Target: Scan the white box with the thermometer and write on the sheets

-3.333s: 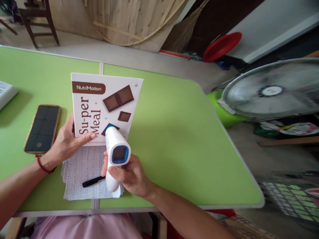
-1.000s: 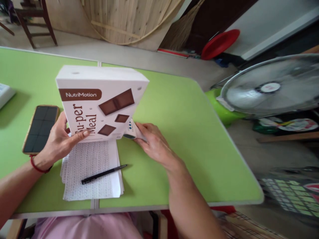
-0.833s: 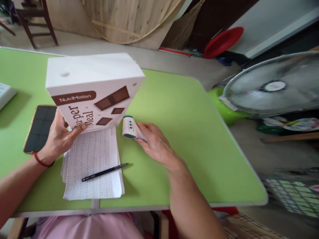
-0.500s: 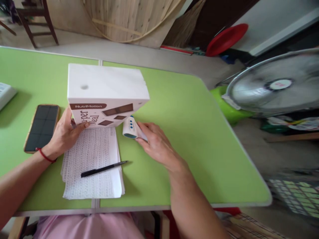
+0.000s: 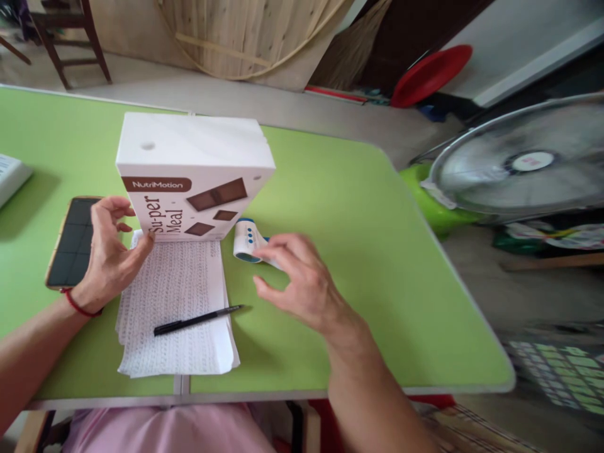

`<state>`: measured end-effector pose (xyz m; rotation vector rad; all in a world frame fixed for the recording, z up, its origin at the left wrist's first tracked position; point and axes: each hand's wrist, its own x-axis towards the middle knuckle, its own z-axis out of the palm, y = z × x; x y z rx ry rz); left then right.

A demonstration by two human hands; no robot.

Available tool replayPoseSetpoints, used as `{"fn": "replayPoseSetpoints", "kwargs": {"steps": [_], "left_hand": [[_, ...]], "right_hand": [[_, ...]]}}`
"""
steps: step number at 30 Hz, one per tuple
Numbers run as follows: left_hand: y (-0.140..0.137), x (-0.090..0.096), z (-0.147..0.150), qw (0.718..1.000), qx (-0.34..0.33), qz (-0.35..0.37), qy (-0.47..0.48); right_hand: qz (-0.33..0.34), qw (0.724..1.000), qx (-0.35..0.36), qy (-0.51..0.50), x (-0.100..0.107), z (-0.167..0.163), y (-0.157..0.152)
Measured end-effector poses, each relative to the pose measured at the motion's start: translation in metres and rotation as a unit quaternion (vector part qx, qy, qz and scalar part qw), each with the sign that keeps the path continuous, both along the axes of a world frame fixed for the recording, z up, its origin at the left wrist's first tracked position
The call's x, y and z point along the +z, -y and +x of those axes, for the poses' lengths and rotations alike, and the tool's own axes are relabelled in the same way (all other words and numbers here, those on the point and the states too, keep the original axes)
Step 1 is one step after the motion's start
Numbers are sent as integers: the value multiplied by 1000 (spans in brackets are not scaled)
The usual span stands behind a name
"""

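Observation:
A white NutriMotion box with brown pictures stands upright at the far end of the handwritten sheets. My left hand is at its lower left side, fingers spread; the thumb tip is at the box's corner, and I cannot tell if it touches. Just right of the box lies a white curled, tube-like item with blue dots and a teal inside. My right hand is open beside it, thumb and fingers apart, fingertips close to its right end. A black pen rests across the sheets.
A phone lies on the green table, partly behind my left hand. At the left edge sits a white device, cut off by the frame. Beyond the table's right edge stands a fan.
The box has shifted slightly left and away and now stands more upright. My left hand has loosened from its side. My right hand has let go of the white curled item and drawn back.

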<state>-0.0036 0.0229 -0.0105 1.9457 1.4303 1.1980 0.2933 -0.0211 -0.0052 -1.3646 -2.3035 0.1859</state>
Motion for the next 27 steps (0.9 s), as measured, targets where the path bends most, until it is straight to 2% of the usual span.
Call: {"fn": "replayPoseSetpoints", "kwargs": {"steps": [2,4,7,9,11,13,16,18,21,24,27], "left_hand": [[5,3,2,995,56,87,14],[11,7,5,985,59,160,17],[21,13,13,979,-47,190,-57],[25,16,18,970,-134,171,-113],[27,15,22,962,-184,138,-146],[27,13,23,960,-205,101,-161],[27,8,23,954,-227,81,-180],[30,6,24,936,-276,72,-206],[38,4,30,899,-329,71,-280],[46,0,36,879,-322,87,-340],[50,-2,39,870,-317,78,-369]], "right_hand": [[-47,993,108,2,7,-12,8],[-80,982,170,32,10,-23,15],[-89,973,204,58,7,-31,20],[-87,971,212,64,5,-31,19],[-80,972,212,60,5,-26,15],[-75,976,205,22,8,-18,10],[-87,976,170,-106,12,-5,3],[-100,969,91,-206,10,-3,1],[-153,931,-40,-329,3,-11,1],[-206,899,-68,-379,-6,-23,-1],[-177,903,-92,-381,-13,-30,-6]]}}
